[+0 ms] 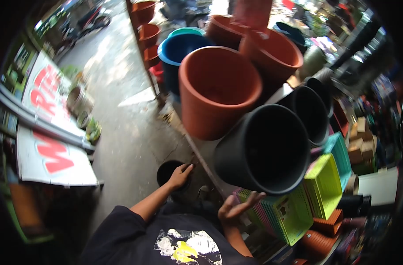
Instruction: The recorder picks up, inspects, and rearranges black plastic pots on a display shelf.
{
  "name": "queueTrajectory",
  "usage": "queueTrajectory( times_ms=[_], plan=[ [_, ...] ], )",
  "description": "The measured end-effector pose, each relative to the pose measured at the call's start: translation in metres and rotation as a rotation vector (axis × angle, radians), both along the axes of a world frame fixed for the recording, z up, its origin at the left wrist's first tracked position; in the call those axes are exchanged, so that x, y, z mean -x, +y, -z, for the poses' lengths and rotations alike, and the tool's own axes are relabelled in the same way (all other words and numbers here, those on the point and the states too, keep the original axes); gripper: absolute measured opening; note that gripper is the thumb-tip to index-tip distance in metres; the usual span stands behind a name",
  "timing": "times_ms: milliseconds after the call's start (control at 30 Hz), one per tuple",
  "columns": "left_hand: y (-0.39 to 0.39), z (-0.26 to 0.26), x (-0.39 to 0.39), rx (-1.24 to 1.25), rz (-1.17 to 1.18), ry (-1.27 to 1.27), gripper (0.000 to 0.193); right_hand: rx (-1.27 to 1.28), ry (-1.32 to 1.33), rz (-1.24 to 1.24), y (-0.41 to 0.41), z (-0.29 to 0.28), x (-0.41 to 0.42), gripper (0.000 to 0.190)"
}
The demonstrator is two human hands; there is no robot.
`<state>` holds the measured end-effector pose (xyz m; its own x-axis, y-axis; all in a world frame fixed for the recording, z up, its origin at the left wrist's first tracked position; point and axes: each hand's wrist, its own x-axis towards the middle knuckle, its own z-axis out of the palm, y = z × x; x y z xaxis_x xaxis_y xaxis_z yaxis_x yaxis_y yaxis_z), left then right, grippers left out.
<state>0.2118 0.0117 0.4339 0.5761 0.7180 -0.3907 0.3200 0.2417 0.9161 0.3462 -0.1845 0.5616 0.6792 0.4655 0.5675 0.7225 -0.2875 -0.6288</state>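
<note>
Low in front of me, my left hand grips the rim of a small black plastic pot; most of its fingers are hidden. My right hand has its fingers spread and holds nothing. Its fingertips are just below the lower rim of a large black pot, and I cannot tell whether they touch it. That pot lies tilted with its dark mouth towards me. Beside it, a large terracotta-coloured pot stands on the display edge.
Blue and orange pots stand further back, with more black pots at the right. Stacked green plastic baskets are near my right hand. Concrete paving runs along the left, past a white banner with red lettering.
</note>
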Motion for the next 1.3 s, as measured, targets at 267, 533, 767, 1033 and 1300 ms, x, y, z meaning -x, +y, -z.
queueTrajectory(
  times_ms=[267,533,767,1033,1300],
  plan=[
    [-0.086,0.124,0.207,0.206,-0.412,0.558,0.039,0.603,0.438,-0.697,0.041,0.133,0.042,0.061],
    [-0.147,0.233,0.277,0.387,-0.493,0.599,0.039,1.059,0.801,-0.714,0.107,0.336,0.035,0.042],
    [-0.112,0.372,0.261,0.326,-0.43,0.496,0.034,1.327,0.694,-0.66,0.166,0.498,0.067,0.042],
    [-0.05,0.48,0.247,0.381,-0.718,0.495,0.034,1.345,1.088,-0.667,0.202,0.594,0.156,0.044],
    [-0.041,0.505,0.234,0.74,-0.856,0.246,0.038,1.335,1.209,-0.65,0.225,0.606,0.186,0.046]
  ],
)
